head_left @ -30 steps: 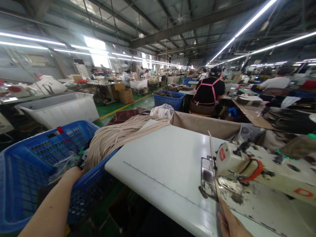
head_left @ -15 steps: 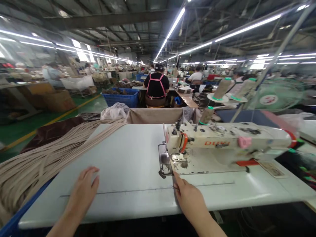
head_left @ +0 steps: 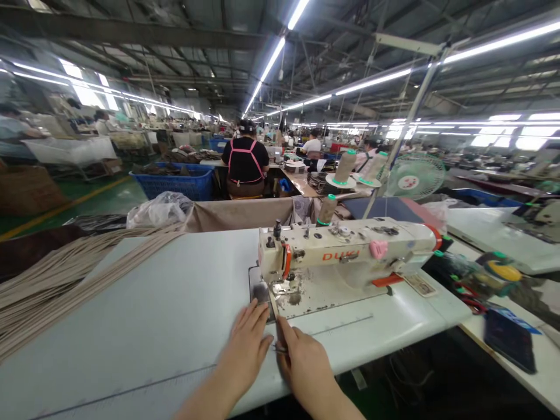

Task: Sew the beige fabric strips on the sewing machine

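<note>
Both hands rest side by side on the white sewing table, just in front of the cream industrial sewing machine. The left hand lies flat with fingers loosely spread; the right hand pinches a narrow beige strip against the tabletop (its near end is hard to make out). The strip's long axis runs straight away from the hands toward the needle area, the right hand being nearer. A bundle of beige cords lies well apart, far left.

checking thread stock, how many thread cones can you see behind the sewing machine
3: one thread cone just behind the sewing machine, two taller ones on the stand beyond it. Others may be hidden.
</note>
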`<state>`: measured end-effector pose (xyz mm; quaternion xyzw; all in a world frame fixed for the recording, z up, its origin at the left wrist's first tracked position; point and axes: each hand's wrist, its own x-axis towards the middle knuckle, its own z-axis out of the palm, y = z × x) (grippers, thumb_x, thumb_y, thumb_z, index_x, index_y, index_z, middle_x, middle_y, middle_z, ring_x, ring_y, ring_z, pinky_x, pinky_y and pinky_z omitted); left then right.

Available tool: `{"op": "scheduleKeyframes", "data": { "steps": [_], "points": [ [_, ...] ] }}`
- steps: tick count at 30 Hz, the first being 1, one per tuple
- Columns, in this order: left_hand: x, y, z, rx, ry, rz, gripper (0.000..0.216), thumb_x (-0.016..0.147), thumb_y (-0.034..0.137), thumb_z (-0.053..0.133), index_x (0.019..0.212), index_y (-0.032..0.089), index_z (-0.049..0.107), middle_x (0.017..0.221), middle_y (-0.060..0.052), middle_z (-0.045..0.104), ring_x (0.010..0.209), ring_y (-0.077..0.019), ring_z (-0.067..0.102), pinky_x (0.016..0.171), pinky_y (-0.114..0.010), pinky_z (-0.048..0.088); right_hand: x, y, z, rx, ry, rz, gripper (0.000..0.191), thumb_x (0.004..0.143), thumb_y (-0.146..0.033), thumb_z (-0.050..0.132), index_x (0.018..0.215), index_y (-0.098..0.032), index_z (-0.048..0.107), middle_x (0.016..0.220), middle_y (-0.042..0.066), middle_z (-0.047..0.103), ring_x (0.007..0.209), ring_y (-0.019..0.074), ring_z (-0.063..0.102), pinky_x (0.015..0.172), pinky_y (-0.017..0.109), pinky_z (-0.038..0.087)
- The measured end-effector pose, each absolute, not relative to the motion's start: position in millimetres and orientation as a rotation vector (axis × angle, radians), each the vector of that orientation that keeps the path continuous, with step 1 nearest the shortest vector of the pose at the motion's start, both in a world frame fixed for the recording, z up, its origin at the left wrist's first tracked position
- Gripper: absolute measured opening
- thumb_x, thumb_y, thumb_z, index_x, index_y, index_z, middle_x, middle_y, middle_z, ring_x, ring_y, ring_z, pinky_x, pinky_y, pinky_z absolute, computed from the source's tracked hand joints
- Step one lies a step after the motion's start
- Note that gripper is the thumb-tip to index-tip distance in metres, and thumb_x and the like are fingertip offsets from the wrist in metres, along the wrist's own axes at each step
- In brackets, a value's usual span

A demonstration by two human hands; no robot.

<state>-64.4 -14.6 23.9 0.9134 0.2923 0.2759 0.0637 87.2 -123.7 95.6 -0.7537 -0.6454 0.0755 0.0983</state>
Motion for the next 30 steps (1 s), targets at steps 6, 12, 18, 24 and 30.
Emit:
{"op": "scheduleKeyframes", "data": {
  "steps": [6,12,18,24,30],
  "points": [
    [-55,-26,29,2.869,0.877,0.812,0.054,0.1,0.025,0.048,0.155,0.022,0.045,0.155,-0.01,0.055,0.147,-0.0282,0.048,0.119,-0.054,0.045,88,-126,90,-2.145,-1.876,0.232,0.06,0.094,-0.014,0.05,0.153,-0.017,0.045,0.112,0.012,0.075,0.096,0.0254,0.072,0.084,0.034,0.055],
    [-62,-25,24,3.036,0.786,0.901,0.056,0.1,0.026,0.047,0.156,0.02,0.045,0.154,-0.011,0.056,0.142,-0.029,0.053,0.117,-0.049,0.045,85,-129,94,-2.156,-1.863,0.275,0.057,0.092,-0.021,0.052,0.149,-0.016,0.047,0.111,0.012,0.074,0.095,0.0282,0.071,0.083,0.038,0.055],
    [-66,-15,10,2.991,0.666,0.998,0.073,0.098,0.026,0.043,0.167,0.025,0.019,0.15,-0.012,0.059,0.137,-0.0333,0.057,0.118,-0.054,0.04,84,-132,93,-2.138,-1.915,0.2,0.059,0.091,-0.033,0.059,0.144,-0.013,0.045,0.109,0.013,0.072,0.09,0.0293,0.07,0.074,0.038,0.056],
    [-68,-14,11,2.935,0.621,1.001,0.074,0.098,0.03,0.041,0.167,0.028,0.014,0.15,-0.012,0.059,0.136,-0.0337,0.059,0.121,-0.055,0.036,84,-132,86,-2.107,-1.915,0.123,0.059,0.091,-0.038,0.06,0.142,-0.012,0.045,0.105,0.011,0.073,0.085,0.0274,0.07,0.069,0.037,0.056],
    [-71,-12,7,2.918,0.623,0.965,0.073,0.1,0.033,0.039,0.167,0.032,0.012,0.151,-0.011,0.059,0.138,-0.0344,0.056,0.12,-0.058,0.037,84,-132,88,-2.092,-1.911,0.128,0.056,0.091,-0.038,0.059,0.139,-0.013,0.048,0.104,0.011,0.074,0.084,0.0273,0.071,0.067,0.038,0.056]
  ]
}}
